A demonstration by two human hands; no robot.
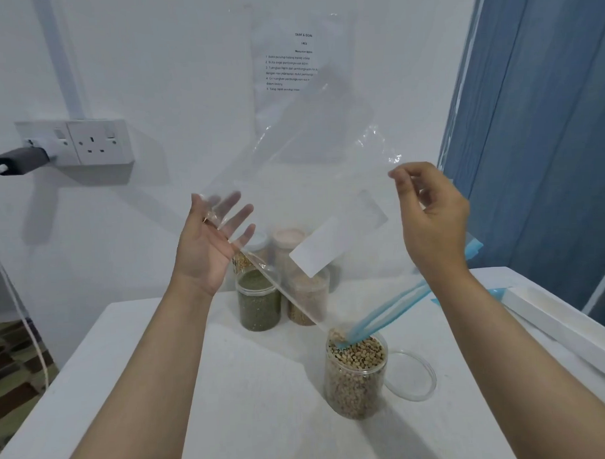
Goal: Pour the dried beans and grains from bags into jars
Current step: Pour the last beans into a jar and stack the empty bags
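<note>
Clear plastic fills the middle of the view: an upturned zip bag (pixel 313 181) is held high above a white desk (pixel 251 385), its blue zip mouth (pixel 379 319) hanging down into an open jar (pixel 356 375) near the right side of the desk. The bag looks empty and carries a white label patch (pixel 320 251). The jar is filled almost to the rim with pale, dark-eyed beans (pixel 358 352), and the zip mouth touches the top of the beans.

The person's left hand (pixel 211 246) is raised palm-up on the left edge of the bag, fingers (pixel 240 216) spread and straight, lying against the plastic. The right hand (pixel 431 218) is raised on the right, its thumb and forefinger pinching the bag's upper right edge, the other fingers curled loosely.

A round clear lid (pixel 411 376) lies flat on the desk, just right of the open jar and touching its side. Farther back, near the wall, stands a cluster of closed jars: one with green grains (pixel 259 304), one with brown grains (pixel 307 303) beside it, and two more behind, seen only dimly through the bag.

On the far wall hangs a printed sheet (pixel 288 65) behind the plastic. A double wall socket (pixel 95 142) sits at the left with a dark plug (pixel 19 160) in it. A blue curtain (pixel 537 125) hangs at the right.
</note>
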